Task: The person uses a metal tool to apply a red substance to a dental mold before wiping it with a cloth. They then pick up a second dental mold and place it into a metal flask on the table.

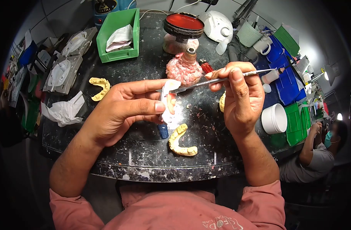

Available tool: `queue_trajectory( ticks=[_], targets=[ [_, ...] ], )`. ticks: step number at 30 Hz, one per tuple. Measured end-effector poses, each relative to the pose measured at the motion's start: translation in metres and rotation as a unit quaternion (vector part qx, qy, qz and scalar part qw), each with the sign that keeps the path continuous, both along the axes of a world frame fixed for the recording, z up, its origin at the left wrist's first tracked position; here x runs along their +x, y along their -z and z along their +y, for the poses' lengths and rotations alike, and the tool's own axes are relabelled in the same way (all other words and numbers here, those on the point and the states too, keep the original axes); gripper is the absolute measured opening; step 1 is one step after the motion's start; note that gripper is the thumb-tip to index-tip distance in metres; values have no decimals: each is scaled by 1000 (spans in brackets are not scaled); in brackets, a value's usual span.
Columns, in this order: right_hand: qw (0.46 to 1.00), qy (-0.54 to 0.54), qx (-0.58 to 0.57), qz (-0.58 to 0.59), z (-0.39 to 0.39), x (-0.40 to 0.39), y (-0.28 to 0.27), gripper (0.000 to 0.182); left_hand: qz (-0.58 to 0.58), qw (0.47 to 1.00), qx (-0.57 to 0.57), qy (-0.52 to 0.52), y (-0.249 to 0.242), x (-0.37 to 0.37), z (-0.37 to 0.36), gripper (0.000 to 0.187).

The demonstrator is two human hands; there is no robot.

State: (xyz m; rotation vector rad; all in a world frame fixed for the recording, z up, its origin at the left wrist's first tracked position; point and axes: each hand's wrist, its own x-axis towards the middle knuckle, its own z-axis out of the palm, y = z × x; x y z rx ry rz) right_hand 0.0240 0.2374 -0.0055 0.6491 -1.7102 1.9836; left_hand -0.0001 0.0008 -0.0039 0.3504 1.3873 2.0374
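Between the thumb and fingers of my left hand point(114, 109) is a white dental piece with pink material on its inner side point(170, 103), held up over the bench. My right hand point(242, 97) grips a slim metal dental carver point(215, 80) like a pen, its blade at the upper part of the piece. Below them a yellow dental cast point(177, 142) lies on the bench, with a small dark blue block point(163, 131) beside it. A second yellow cast point(101, 88) rests left of my left hand. Another yellowish piece point(222, 102) is partly hidden behind my right hand.
A pink, wax-crusted burner point(184, 69) and a round dish of red wax point(185, 26) stand beyond my hands. Around them are a green bin point(119, 55), crumpled tissue point(64, 110), plaster moulds point(60, 74), a white tub point(274, 119) and blue trays point(286, 82). Another person point(309, 163) sits at right.
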Motion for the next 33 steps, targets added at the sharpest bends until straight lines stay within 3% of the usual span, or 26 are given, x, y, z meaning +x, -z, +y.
queue_trajectory(
  ticks=[15, 24, 29, 33],
  targets=[
    [998, -54, 6, 10, 4, -1, 1, 15, 3, 1000, -21, 5, -2, 0, 0, 51],
    [974, -28, -190, -118, 25, -20, 11, 15, -44, 999, 10, -3, -1, -3, 1, 60],
    [961, 34, -228, -150, 29, -30, 21, 17, -43, 999, 25, 0, 1, -3, 1, 61],
    [958, 19, -228, -172, 22, -24, 15, 16, -48, 999, 23, -2, 2, -4, 2, 59]
  ],
)
